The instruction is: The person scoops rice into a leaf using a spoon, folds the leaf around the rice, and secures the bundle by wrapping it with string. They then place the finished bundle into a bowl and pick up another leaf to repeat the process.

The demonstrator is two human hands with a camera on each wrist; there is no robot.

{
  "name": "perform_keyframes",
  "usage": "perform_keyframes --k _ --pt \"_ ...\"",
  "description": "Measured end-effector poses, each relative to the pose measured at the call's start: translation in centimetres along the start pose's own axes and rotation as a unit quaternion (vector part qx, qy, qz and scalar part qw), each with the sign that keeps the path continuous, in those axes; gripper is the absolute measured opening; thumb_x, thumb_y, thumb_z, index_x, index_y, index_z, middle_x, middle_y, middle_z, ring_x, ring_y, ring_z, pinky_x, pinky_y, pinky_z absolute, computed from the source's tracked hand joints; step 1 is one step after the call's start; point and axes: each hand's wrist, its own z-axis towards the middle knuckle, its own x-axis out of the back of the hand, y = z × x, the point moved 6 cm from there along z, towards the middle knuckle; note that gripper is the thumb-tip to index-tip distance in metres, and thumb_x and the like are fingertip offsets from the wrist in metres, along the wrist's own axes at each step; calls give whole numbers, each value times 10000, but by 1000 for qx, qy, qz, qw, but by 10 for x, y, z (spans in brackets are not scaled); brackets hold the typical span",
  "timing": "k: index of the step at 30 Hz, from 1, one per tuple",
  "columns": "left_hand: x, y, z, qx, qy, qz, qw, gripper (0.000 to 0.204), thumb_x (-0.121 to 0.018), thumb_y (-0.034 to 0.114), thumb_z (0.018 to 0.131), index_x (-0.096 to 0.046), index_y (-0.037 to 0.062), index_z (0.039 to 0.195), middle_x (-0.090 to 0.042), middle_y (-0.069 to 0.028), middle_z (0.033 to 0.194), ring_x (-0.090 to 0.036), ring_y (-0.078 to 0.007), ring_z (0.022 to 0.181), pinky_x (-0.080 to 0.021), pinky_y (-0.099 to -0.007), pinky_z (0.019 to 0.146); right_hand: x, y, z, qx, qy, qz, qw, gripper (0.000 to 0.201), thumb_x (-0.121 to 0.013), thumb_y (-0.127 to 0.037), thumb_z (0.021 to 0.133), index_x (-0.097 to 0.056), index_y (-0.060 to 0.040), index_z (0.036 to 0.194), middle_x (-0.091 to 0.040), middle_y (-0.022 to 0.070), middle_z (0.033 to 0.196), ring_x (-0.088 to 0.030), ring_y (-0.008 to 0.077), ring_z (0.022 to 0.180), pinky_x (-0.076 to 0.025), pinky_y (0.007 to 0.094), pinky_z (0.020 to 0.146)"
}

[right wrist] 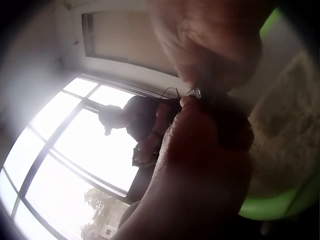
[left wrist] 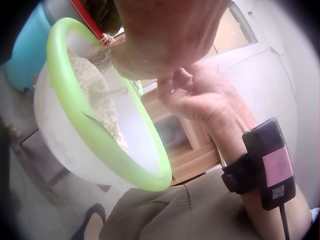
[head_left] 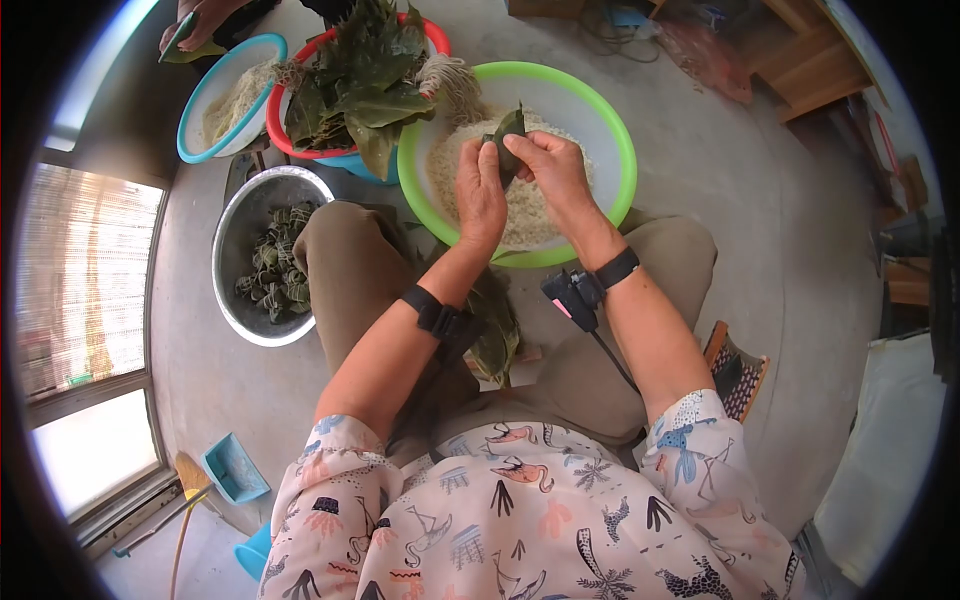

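Observation:
Both hands are together over a green-rimmed basin (head_left: 618, 130) of white rice (head_left: 530, 232). A folded green leaf (head_left: 513, 122) stands up between them, its pointed tip above the fingers. My left hand (head_left: 482, 198) grips it from the left, thumb upright against it. From the right, my right hand (head_left: 562, 180) pinches it between thumb and fingers. The left wrist view has the left hand (left wrist: 167, 37) close at the top and the right hand (left wrist: 207, 97) facing it; the leaf is hidden there. In the right wrist view the right hand (right wrist: 200, 160) is dark.
A bundle of strings (head_left: 447, 78) hangs at the basin's rim, beside a red basin (head_left: 275, 125) heaped with leaves (head_left: 365, 75). Tied leaf parcels (head_left: 275, 262) fill part of a metal bowl (head_left: 222, 265). Another person's hand (head_left: 208, 18) appears beyond a blue-rimmed basin (head_left: 187, 115).

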Motion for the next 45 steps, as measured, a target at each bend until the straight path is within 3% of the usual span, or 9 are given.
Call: perform_keyframes --k 10,15,25,31,33,34,36,39,45 --pt "1 7 2 -30 29 6 999 290 -417 278 1019 -514 4 1028 -549 -98 856 -502 -183 778 -430 -343 729 2 -5 -2 3 -7 7 1000 179 -649 -192 878 -684 -32 805 -612 -32 738 -540 46 673 -464 226 631" --pt "-6 -26 4 34 -86 2 996 301 -385 279 1041 -544 39 954 -490 17 818 -440 -82 740 -385 -257 645 7 -1 0 7 -13 1 1000 175 -651 -189 872 -680 -37 790 -598 -40 711 -503 51 633 -430 222 611" --pt "-7 -27 1 54 -75 -2 996 305 -374 303 1039 -538 65 941 -483 16 795 -438 -64 703 -379 -247 585 11 4 -5 -16 -6 -8 1000 207 -666 -233 869 -688 -39 802 -599 -33 703 -499 55 633 -408 219 595" --pt "-1 -16 -5 222 -101 -100 965 381 -363 405 1019 -541 72 969 -483 4 753 -462 -97 650 -400 -275 524 26 -11 -10 -6 15 4 1000 247 -660 -256 884 -674 -41 1005 -653 25 860 -530 88 632 -434 239 616" --pt "-2 -24 -7 294 -144 -125 936 376 -388 431 1003 -555 97 1044 -500 4 801 -479 -108 710 -416 -285 576 30 -44 -15 256 84 -294 917 227 -647 -141 859 -660 -90 1080 -663 50 996 -603 153 730 -482 275 671" --pt "-3 -20 -7 295 -146 -125 936 376 -388 431 1003 -555 97 1044 -500 4 801 -479 -108 710 -416 -285 576 31 -44 -12 256 85 -295 917 227 -647 -141 859 -660 -90 1080 -663 50 996 -603 153 730 -482 275 671" --pt "1 -14 -10 345 -121 -104 925 372 -395 414 1002 -564 84 1035 -523 -27 822 -497 -136 725 -432 -303 599 15 -58 -23 443 58 -439 779 287 -634 -43 808 -670 -140 1076 -660 34 1083 -623 227 958 -500 336 794" --pt "4 -11 -11 349 -130 -97 923 373 -409 405 998 -568 68 1016 -543 -52 850 -515 -159 750 -436 -298 601 8 -52 -24 459 23 -506 730 293 -649 -41 782 -679 -150 1053 -657 6 1141 -557 259 1152 -471 383 884" --pt "7 -18 -11 346 -194 -92 913 408 -420 406 1001 -573 29 1023 -580 -82 844 -534 -161 719 -404 -272 532 6 -55 -26 462 -11 -521 718 257 -684 -57 772 -702 -145 1013 -639 -13 1216 -528 251 1222 -432 379 915"
